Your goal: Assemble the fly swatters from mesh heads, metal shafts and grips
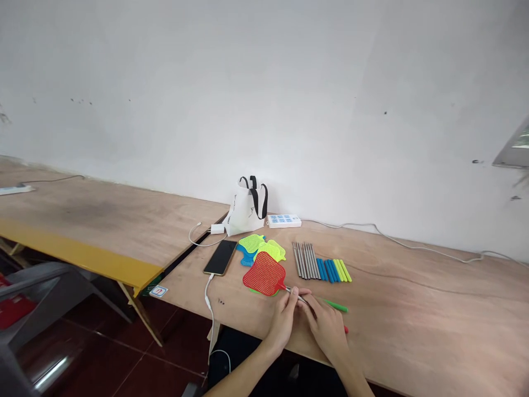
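Both hands grip red swatter (264, 273) rod; left hand (284, 321) near head; right hand (328, 326) behind.

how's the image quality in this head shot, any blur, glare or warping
Head view: soft, even light with no hard shadows; the table edge and wall line bow from wide-angle distortion; the far right corner smears into blur; faint glare on the red floor at lower left; both hands, left hand and right hand, and the red fly swatter look reasonably sharp.
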A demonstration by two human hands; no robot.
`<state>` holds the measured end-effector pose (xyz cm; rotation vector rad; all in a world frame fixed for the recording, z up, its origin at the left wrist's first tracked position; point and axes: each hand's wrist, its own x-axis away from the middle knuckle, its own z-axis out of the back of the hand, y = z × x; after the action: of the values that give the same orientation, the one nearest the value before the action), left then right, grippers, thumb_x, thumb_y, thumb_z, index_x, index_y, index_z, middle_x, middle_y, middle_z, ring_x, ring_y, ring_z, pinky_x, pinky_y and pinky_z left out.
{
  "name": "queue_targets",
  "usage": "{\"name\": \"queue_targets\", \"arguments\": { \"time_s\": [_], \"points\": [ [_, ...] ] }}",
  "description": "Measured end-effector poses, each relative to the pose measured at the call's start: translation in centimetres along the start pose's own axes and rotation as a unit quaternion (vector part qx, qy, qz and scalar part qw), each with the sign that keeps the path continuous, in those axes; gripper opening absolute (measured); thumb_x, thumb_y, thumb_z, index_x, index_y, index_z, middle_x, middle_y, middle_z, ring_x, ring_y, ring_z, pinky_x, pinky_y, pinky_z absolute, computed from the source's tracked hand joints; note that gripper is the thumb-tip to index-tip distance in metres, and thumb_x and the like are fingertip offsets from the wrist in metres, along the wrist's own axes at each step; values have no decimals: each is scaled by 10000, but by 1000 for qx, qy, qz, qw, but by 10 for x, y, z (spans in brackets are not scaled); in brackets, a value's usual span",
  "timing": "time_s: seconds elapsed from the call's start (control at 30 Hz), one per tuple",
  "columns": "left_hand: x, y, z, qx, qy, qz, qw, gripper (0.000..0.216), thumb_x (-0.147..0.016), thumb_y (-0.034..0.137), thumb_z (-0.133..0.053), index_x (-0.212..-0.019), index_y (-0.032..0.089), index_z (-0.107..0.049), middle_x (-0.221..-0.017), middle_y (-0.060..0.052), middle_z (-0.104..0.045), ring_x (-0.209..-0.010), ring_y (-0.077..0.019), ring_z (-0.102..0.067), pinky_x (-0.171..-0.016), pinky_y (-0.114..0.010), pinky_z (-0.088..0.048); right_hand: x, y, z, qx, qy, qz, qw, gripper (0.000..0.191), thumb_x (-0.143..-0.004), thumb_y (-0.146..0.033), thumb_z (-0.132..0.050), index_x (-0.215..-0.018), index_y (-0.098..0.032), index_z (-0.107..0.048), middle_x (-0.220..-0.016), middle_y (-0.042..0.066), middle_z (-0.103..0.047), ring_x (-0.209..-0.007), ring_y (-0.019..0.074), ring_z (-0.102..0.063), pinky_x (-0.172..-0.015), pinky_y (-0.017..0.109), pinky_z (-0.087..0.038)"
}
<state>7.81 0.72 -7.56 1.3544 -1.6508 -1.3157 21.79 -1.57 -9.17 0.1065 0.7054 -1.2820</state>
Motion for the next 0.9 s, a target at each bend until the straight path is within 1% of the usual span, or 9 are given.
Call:
{"name": "queue_targets", "arguments": {
  "time_s": [0.13,0.27,0.43,0.53,0.6,0.67,0.77,0.83,0.9],
  "points": [
    [2,2,-2,-11,17,-2,1000,575,-912,659,-550,-1061,147,-766,-1161,-130,-734,-1150,-303,-654,-1085,-454,-467,0,6,4,-5,17,-18,1000,471,-1047,-567,-322,-1019,-254,-674,-923,32,-755,-814,175,-719,-668,246,-448],
    [2,4,-2,-11,26,3,1000,562,-916,653,-551,-1044,151,-767,-1139,-128,-741,-1139,-301,-663,-1088,-461,-470,0,11,9,-30,4,-35,999,410,-1003,-611,-429,-1015,-267,-652,-899,2,-746,-760,162,-708,-649,242,-455],
    [0,2,-1,19,31,14,999,620,-906,695,-529,-1073,140,-751,-1155,-148,-730,-1155,-316,-659,-1045,-467,-506,-1,13,10,-35,10,-9,999,405,-1012,-591,-427,-957,-262,-656,-888,1,-736,-774,160,-698,-662,245,-450],
    [0,1,0,19,28,18,999,661,-909,711,-503,-1138,131,-722,-1194,-167,-712,-1181,-325,-645,-1028,-472,-516,-1,14,9,-35,17,-2,999,416,-1020,-577,-417,-928,-256,-664,-869,2,-729,-776,159,-693,-654,244,-442],
    [1,3,1,-26,5,22,999,625,-924,672,-516,-1210,144,-689,-1245,-161,-692,-1219,-314,-625,-1066,-472,-487,-1,16,9,-40,25,1,999,418,-1031,-557,-400,-951,-256,-678,-896,12,-732,-801,161,-694,-666,243,-449],
    [3,7,2,-115,-45,16,992,517,-954,585,-532,-1239,177,-673,-1286,-131,-678,-1261,-285,-595,-1124,-458,-432,-1,18,9,-48,40,-1,998,428,-1042,-535,-377,-967,-254,-691,-921,23,-733,-826,164,-692,-690,246,-461],
    [7,14,2,-261,-110,-43,958,342,-993,427,-524,-1223,222,-674,-1301,-81,-673,-1262,-243,-580,-1137,-418,-406,-2,20,9,-51,50,-10,997,436,-1041,-532,-378,-947,-255,-702,-916,29,-725,-855,177,-683,-718,259,-471],
    [9,18,4,-330,-118,-91,932,276,-990,330,-528,-1199,230,-679,-1267,-67,-687,-1204,-235,-603,-1083,-396,-445,-2,20,9,-52,41,-14,998,414,-1032,-534,-406,-940,-261,-703,-906,25,-718,-868,183,-677,-722,267,-474],
    [8,19,6,-380,-117,-121,910,247,-978,253,-533,-1166,233,-692,-1222,-56,-706,-1144,-232,-627,-1029,-383,-469,-2,20,9,-58,31,-16,998,382,-1029,-517,-430,-933,-265,-701,-897,18,-712,-870,182,-673,-722,269,-477]
  ]
}}
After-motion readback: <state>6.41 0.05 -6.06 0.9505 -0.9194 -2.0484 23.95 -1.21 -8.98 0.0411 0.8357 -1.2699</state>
